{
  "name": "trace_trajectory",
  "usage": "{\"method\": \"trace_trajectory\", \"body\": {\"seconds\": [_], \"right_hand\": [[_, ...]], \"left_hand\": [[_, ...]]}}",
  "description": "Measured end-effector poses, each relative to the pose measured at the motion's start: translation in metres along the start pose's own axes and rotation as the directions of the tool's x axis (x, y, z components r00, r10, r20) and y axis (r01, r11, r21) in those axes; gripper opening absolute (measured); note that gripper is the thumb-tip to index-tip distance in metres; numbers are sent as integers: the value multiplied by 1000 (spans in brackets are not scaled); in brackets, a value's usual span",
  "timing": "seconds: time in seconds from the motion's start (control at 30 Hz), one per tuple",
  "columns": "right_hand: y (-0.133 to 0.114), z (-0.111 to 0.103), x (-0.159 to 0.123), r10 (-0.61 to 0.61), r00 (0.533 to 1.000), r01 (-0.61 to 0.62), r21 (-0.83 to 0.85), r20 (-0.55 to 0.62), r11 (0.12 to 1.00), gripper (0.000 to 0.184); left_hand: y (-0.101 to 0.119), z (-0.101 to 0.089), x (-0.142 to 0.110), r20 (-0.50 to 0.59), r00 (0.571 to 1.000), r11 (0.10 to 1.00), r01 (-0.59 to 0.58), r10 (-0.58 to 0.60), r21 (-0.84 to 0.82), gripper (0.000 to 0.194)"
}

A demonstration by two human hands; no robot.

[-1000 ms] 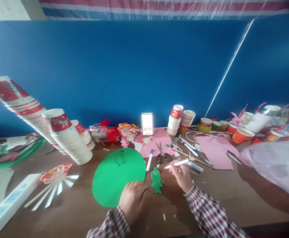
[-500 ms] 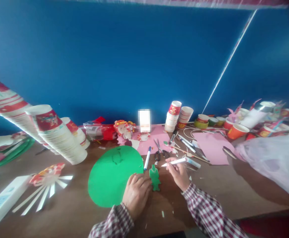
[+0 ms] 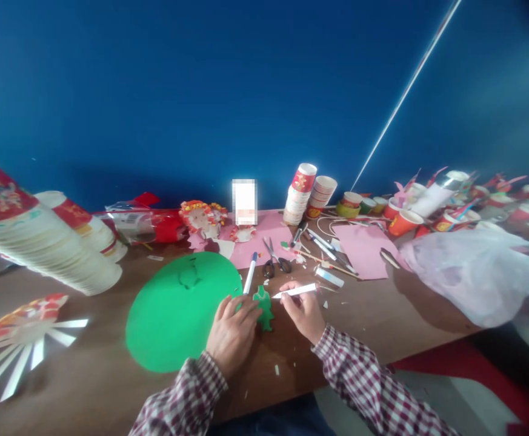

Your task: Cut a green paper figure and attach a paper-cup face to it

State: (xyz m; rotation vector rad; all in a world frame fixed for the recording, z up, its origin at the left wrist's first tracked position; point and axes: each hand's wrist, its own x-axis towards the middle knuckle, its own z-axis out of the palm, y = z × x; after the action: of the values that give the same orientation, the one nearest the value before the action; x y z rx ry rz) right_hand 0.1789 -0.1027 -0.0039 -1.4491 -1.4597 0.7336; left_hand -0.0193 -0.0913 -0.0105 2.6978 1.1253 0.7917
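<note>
Big blue wall (image 3: 200,91) fills the whole back, and the wooden table (image 3: 86,387) runs right up against it. The table's near edge cuts across at the bottom right, just past the checked sleeves, so the open room is mostly the bare strip of wood along the front and to the right of the hands.

On the right a clear plastic bag (image 3: 468,272) sprawls up to that front edge. On the left, tipped-over stacks of paper cups (image 3: 41,248) lean across the wood, with a cup cut into a fan of strips (image 3: 19,339) lying flat near the left border.

The green paper disc (image 3: 177,312) sits in the middle, its right rim tucked under the left hand (image 3: 232,333). That hand lies flat, fingers loosely spread, fingertips pressing on the disc's edge and touching the little green cutout figure (image 3: 264,309), which lies on the table just beside the disc, between the two hands.

The right hand (image 3: 305,312) is pinched around a white pen (image 3: 296,291), tip pointing left at the figure's top. A second marker (image 3: 249,280) and scissors (image 3: 273,263) lie just behind, on the edge of a pink sheet (image 3: 264,242).
</note>
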Motion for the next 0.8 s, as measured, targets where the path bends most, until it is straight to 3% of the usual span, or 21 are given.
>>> {"method": "trace_trajectory", "body": {"seconds": [0.4,0.8], "right_hand": [[-1,1,-1,-67,998,70,-202,20,977,13],[0,2,1,-59,997,72,-273,54,959,14]], "left_hand": [[0,6,5,15,1000,1000,13,-13,7,22],[0,8,6,36,999,999,35,-35,-12,21]]}}
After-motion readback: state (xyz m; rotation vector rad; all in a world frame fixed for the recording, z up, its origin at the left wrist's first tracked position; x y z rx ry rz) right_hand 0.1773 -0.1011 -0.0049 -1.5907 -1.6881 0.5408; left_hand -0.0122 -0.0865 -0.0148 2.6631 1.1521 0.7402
